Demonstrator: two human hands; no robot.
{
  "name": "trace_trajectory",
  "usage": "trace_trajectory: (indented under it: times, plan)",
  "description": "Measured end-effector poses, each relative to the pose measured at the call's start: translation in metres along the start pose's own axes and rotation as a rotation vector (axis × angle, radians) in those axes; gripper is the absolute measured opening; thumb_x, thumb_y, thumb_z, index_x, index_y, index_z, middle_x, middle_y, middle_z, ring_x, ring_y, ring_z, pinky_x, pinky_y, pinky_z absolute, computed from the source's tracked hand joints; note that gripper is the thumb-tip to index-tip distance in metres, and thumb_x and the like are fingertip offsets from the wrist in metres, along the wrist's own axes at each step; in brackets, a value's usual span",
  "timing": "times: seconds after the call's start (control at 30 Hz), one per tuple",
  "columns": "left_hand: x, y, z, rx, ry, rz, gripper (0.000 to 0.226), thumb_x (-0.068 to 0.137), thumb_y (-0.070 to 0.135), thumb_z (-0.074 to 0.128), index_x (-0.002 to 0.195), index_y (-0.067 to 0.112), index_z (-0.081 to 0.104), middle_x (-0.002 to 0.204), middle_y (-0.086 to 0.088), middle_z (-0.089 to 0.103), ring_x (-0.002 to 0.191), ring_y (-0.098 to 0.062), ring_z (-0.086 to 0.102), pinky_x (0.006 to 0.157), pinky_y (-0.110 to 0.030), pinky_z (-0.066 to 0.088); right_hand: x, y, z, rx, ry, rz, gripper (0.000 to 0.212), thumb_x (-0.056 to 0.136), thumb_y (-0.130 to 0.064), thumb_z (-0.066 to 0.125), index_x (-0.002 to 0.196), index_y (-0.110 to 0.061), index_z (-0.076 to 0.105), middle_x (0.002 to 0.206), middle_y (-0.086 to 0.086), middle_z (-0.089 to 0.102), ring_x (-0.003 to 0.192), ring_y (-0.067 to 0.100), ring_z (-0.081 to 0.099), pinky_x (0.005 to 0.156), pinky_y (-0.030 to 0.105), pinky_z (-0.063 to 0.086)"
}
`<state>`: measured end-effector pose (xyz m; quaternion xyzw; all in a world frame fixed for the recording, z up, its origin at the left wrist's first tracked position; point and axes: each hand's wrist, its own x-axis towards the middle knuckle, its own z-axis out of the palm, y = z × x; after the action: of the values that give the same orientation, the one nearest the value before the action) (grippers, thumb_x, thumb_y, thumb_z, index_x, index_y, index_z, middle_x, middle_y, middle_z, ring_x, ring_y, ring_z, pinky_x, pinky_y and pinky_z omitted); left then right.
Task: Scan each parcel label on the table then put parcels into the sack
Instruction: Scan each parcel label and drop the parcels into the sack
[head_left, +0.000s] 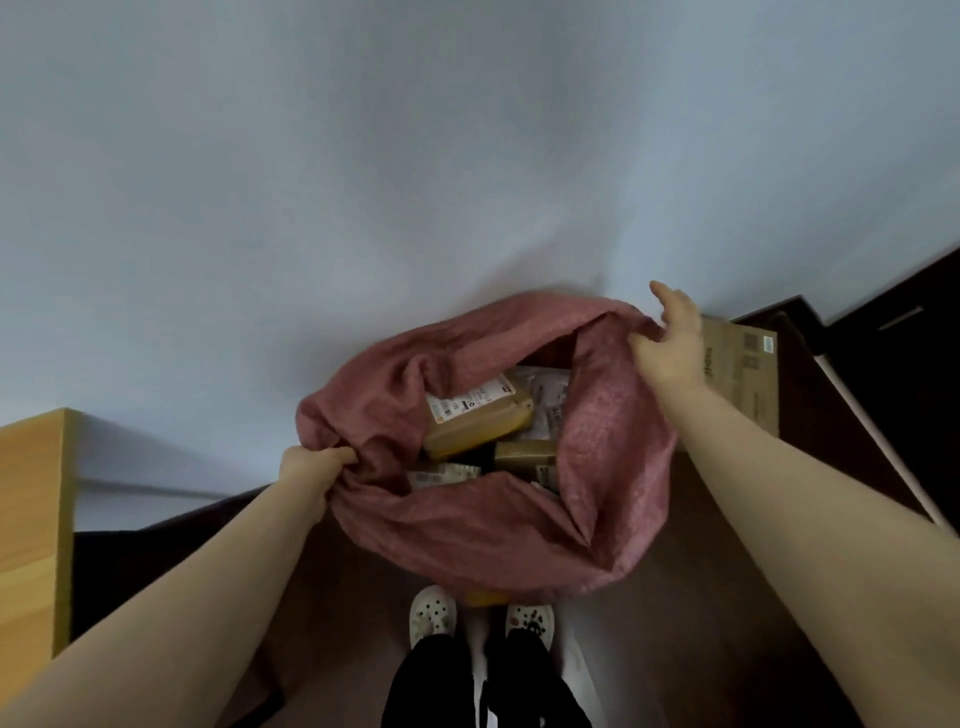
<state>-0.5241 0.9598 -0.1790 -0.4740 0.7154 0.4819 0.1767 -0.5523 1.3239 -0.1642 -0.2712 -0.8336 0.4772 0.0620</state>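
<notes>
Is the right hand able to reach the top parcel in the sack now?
Probably yes: the sack gapes open and the parcel lies uncovered, but the right hand must let go first.

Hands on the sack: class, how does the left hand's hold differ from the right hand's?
The left hand clenches a bunched fold of the sack rim in a fist; the right hand pinches the rim under its thumb, fingers stretched. The left hand is at the mouth's near left side, the right hand at its far right. Both hold the mouth open.

Pale blue-grey wall (467, 156), dark floor (753, 597), wooden cabinet (31, 519)
</notes>
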Motion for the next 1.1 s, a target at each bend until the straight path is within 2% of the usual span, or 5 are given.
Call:
trace_trajectory:
  times: [0.3,0.67,0.77,0.9,1.1]
  plan:
    - [-0.018,-0.023,0.04,1.123,-0.062,1.299,0.085,0.074,0.051,0.044,0.149,0.013,0.03,0.152,-0.013,0.03,0.144,-0.028,0.02,0.117,-0.047,-0.013,-0.089,0.082,0.023,-0.15,-0.064,0.779,0.138,0.059,-0.052,0.087,0.154,-0.009,-0.004,0.16,0.02,0.004,0.148,0.037,0.008,0.118,0.054,0.017]
    - [-0.071,-0.087,0.08,1.48,-1.268,0.361,0.029,0.081,0.019,0.065,0.108,0.006,0.069,0.099,-0.008,0.069,0.084,-0.017,0.058,0.073,-0.024,0.048,-0.137,0.119,0.038,-0.199,-0.09,0.705,0.082,0.088,-0.004,0.053,0.155,-0.01,0.006,0.144,0.024,0.043,0.126,0.043,0.047,0.103,0.045,0.04]
    - [-0.066,-0.073,0.074,1.304,-1.034,0.231,0.054,0.072,0.066,0.064,0.088,0.015,0.072,0.087,0.002,0.069,0.08,-0.013,0.063,0.078,-0.029,0.05,-0.15,0.132,0.005,-0.291,-0.063,0.784,0.058,0.09,-0.002,0.048,0.143,0.0,0.027,0.132,0.028,0.052,0.119,0.046,0.052,0.097,0.047,0.043]
    - [-0.029,-0.047,0.061,1.411,-0.285,1.126,0.043,0.092,0.051,0.049,0.112,0.018,0.068,0.12,-0.001,0.06,0.121,-0.022,0.048,0.098,-0.033,0.036,-0.16,0.143,-0.012,-0.346,-0.033,0.876,0.045,0.089,-0.001,0.048,0.132,0.008,0.035,0.131,0.031,0.051,0.12,0.046,0.05,0.097,0.046,0.041]
    - [0.003,-0.053,0.046,1.688,-0.361,0.939,0.086,0.072,0.074,0.054,0.147,0.041,0.026,0.159,-0.006,0.004,0.146,-0.03,-0.01,0.103,-0.068,-0.017,-0.164,0.129,0.008,-0.279,0.002,0.84,0.065,0.089,-0.016,0.059,0.143,0.003,0.027,0.138,0.028,0.045,0.122,0.045,0.049,0.097,0.047,0.043]
